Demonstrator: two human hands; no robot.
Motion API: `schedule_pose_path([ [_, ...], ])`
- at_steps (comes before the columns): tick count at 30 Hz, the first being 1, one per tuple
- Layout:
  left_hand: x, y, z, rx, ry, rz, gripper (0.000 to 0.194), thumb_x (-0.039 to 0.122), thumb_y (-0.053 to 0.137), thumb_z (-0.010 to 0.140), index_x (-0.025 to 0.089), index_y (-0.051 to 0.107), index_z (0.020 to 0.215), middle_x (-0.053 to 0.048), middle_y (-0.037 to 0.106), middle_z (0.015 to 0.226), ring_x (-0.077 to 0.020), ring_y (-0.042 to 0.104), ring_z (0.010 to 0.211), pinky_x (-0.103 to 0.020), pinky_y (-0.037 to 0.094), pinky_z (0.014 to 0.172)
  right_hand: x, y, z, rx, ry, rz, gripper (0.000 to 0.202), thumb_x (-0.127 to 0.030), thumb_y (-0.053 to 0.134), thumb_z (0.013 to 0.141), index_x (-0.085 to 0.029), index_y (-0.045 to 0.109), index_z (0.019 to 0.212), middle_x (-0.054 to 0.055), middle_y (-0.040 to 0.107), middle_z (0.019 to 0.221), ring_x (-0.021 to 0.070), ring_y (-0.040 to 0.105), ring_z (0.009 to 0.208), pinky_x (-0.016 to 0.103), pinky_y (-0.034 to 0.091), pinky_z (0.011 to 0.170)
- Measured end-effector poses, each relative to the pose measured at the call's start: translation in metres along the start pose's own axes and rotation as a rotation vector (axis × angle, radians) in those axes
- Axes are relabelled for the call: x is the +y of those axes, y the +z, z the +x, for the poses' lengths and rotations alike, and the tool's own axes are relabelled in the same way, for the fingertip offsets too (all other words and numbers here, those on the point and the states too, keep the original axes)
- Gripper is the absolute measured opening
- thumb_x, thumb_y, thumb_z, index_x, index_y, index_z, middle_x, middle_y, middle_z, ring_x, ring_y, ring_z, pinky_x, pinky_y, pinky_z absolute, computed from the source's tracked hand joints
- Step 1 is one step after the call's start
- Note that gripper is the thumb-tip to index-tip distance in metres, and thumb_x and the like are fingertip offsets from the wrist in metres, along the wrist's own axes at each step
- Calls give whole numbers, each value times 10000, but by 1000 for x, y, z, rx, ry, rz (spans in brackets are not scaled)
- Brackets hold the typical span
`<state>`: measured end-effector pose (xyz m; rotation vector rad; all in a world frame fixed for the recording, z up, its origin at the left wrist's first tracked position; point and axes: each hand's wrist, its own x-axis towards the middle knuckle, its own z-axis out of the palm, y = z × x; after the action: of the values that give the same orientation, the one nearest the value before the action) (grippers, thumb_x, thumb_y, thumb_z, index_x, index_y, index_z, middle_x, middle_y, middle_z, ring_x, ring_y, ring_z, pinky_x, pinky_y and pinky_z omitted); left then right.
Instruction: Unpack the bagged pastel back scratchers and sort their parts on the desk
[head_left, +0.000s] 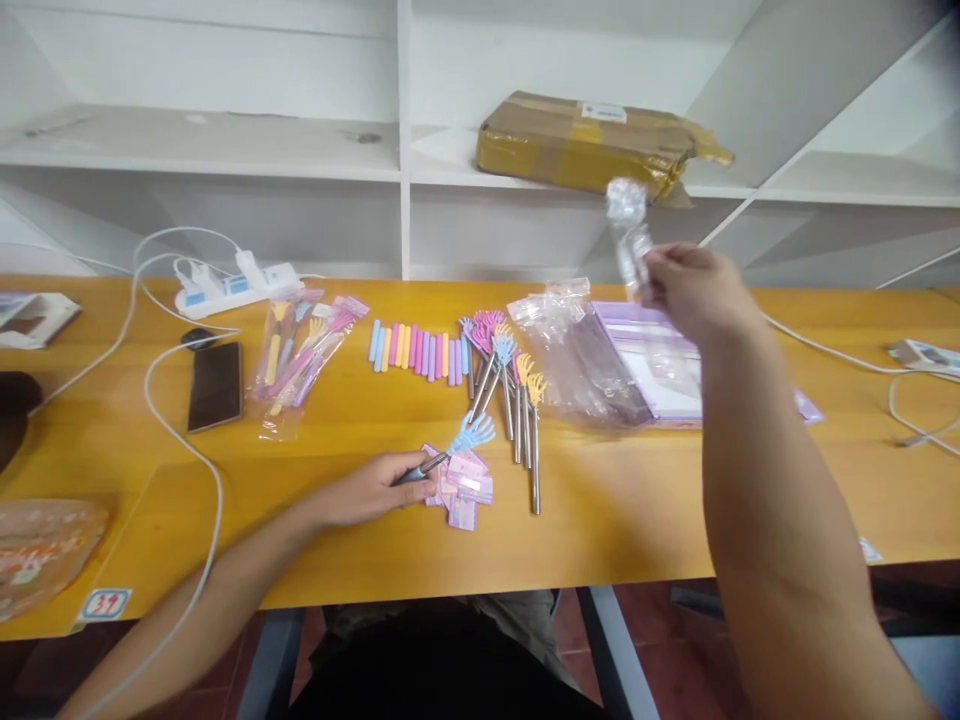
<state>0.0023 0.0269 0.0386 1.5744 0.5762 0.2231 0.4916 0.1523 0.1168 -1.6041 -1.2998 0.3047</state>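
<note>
My left hand [394, 485] is closed round the handle of a blue back scratcher [472, 434], its claw pointing right above a small pile of pink and purple cards [463, 488]. Raised over the right side of the table, my right hand [694, 285] pinches a crumpled clear plastic bag [630, 230]. Several back scratchers with metal rods and pink, blue and yellow claws [535, 430] lie at the middle. Beside them is a row of coloured handle grips [416, 351]. Further left, a clear bag of packed back scratchers [300, 355] lies flat.
A phone [215, 387] and a white power strip [238, 290] with trailing cables lie at the left. Clear plastic bags [577, 350] partly cover a purple-edged white tray or folder [660, 375]. A taped cardboard box [585, 145] rests on the shelf behind.
</note>
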Motion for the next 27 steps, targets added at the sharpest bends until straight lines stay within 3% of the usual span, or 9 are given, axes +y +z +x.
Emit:
schedule_pose_path([
  [3,-7,1,-2,18,-41,-106,376,556,503,1080,192,597,1073,22,495,842,-128,414,713,-250,356,677,29,37,-7,-70,163,-298,62,-183,636,939,-132,671,945,112,699,802,210,628,741,387,486,810],
  [5,-11,3,-3,57,-55,-171,395,562,443,1099,199,580,1175,34,480,806,-117,367,643,-245,327,613,35,55,-21,-72,128,-461,199,-165,645,901,-83,673,1079,240,722,1070,294,671,953,435,481,912],
  [8,-15,5,-3,146,-13,-115,434,568,395,1114,206,561,1286,29,514,813,-119,416,632,-247,361,604,19,60,-49,21,-35,-653,392,-189,606,912,-59,624,1282,312,601,1368,339,631,1134,453,470,973],
  [10,-16,7,-3,229,25,49,439,559,375,1124,202,586,1269,3,588,848,-143,526,698,-271,432,669,-8,57,-80,-14,-170,-570,344,-253,607,942,-104,647,1250,247,640,1296,294,630,1047,410,486,916],
  [11,-16,8,-3,282,37,161,426,543,374,1129,203,591,1265,-20,640,903,-164,584,762,-291,465,721,-25,57,-102,-147,-218,-484,279,-309,641,945,-136,674,1162,189,683,1160,261,624,941,376,490,848],
  [14,-16,14,-2,409,150,565,344,453,413,1137,200,584,1295,-84,720,1113,-230,658,963,-362,510,863,-71,70,-185,-943,-264,-120,335,-503,790,891,-202,703,1010,43,695,893,175,570,720,291,444,672],
  [16,-16,21,-1,427,313,857,278,361,433,1137,179,604,1258,-102,724,1105,-254,639,984,-396,506,893,-89,88,-242,-1085,-231,140,364,-549,738,942,-201,659,868,1,622,767,147,499,660,275,382,620],
  [21,-12,35,2,460,590,1351,203,208,454,1110,146,646,1084,-93,676,922,-246,554,850,-388,467,783,-90,129,-321,-897,56,493,571,-616,513,1061,-211,445,665,-32,382,654,127,330,626,291,258,591],
  [27,-15,29,9,543,656,1482,208,170,484,1096,178,614,935,-30,595,771,-206,510,747,-350,396,669,-91,144,-331,-813,509,988,719,-740,634,928,-255,240,572,-90,172,532,84,139,480,296,103,489],
])
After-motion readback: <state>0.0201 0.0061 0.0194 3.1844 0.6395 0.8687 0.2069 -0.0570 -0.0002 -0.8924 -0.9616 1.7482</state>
